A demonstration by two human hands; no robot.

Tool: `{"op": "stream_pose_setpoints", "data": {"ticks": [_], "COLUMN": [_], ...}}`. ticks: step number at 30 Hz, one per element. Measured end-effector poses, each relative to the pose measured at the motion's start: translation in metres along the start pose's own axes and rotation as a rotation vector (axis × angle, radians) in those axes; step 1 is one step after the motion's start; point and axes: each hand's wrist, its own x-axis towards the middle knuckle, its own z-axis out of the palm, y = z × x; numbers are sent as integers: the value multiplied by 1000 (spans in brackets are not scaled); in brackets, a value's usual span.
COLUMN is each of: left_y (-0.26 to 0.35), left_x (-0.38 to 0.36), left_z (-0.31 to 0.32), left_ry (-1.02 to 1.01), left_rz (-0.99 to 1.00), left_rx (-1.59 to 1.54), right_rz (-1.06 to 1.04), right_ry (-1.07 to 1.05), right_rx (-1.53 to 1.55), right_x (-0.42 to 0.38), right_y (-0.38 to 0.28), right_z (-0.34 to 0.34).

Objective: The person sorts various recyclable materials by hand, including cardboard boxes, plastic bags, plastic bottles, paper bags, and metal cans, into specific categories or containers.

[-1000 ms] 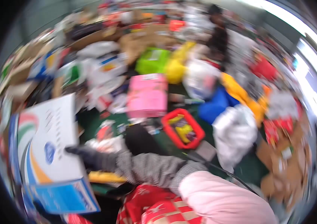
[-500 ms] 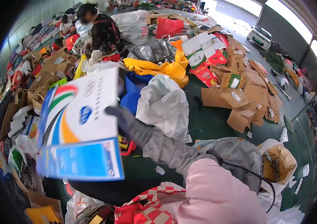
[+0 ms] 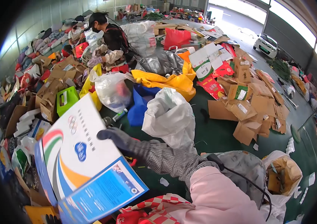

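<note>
My right hand (image 3: 119, 141), in a dark grey glove below a checked cuff and pink sleeve, is closed on the right edge of a printed cardboard box (image 3: 72, 134). The box is white with coloured curved stripes, rings, a blue logo and a blue panel along its lower side. It tilts across the left of the view and hides what lies behind it. Dark gloved fingertips of my left hand (image 3: 51, 219) show at the bottom edge, stretched out and apart, next to a yellow piece (image 3: 39, 213); the rest of that hand is out of view.
A white sack (image 3: 169, 117), blue bag (image 3: 141, 106) and yellow bag (image 3: 166, 82) lie ahead. Flattened cardboard (image 3: 255, 112) is heaped right, mixed boxes (image 3: 50, 89) left. A person (image 3: 112, 41) crouches at the back left. An open sack (image 3: 283, 171) stands at right.
The printed box has swung lower and tilted, its right side dropping, still in my right hand. My left fingertips have come into view at the bottom. The camera view has shifted slightly.
</note>
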Motion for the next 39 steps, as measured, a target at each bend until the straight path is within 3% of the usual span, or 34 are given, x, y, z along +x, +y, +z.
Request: {"op": "stream_pose_setpoints", "data": {"ticks": [2,4,6,8,9,10,11,14,15,18,19,21,23,26,29,32,34,37,39], "left_y": [-1,-4,-6,-13,-17,-23,-30,-51,-58,-95,-109,-121,-131,-199,-282,-314,-266,-306,-322], "left_x": [-5,-12,-15,-21,-26,-35,-51,-135,-165,-240,-252,-286,-320,-364,-389,-342,-315,-300,-320], "left_z": [-12,-28,-49,-84,-106,-132,-167,-263,-286,-310,-315,-308,-292,-298,-285,-215,-191,-201,-237], "left_ry": [34,74,121,185,220,264,318,491,519,543,564,852,1063,1412,1415,1467,1180,1370,1381], "left_rz": [8,10,19,27,40,53,70,163,204,301,330,161,72,-47,-215,-659,-1025,-970,-853], "left_rx": [-7,-15,-32,-63,-86,-110,-144,-270,-325,-498,-555,-723,-662,-654,-262,623,557,686,428], "right_rz": [91,140,-16,-234,-619,-735,-796,-796,-704,-280,-321,-194,-129,-42,-29,32,36,-32,-32], "right_ry": [-38,-65,22,305,470,603,314,562,576,222,251,86,10,-214,-326,-475,-619,-645,-673], "right_rx": [-134,-76,-97,-103,-357,-361,14,-270,-342,-447,-629,-854,-891,-911,-1004,-1022,-1126,-1188,-1186], "right_x": [21,42,60,44,46,38,13,38,52,116,115,165,165,182,198,205,205,199,192], "right_y": [7,1,-32,-119,-168,-219,-235,-298,-286,-185,-118,-42,30,97,159,221,240,259,267], "right_z": [14,4,-43,-89,-137,-177,-150,-243,-262,-240,-165,-146,-55,43,116,148,167,189,200]}}
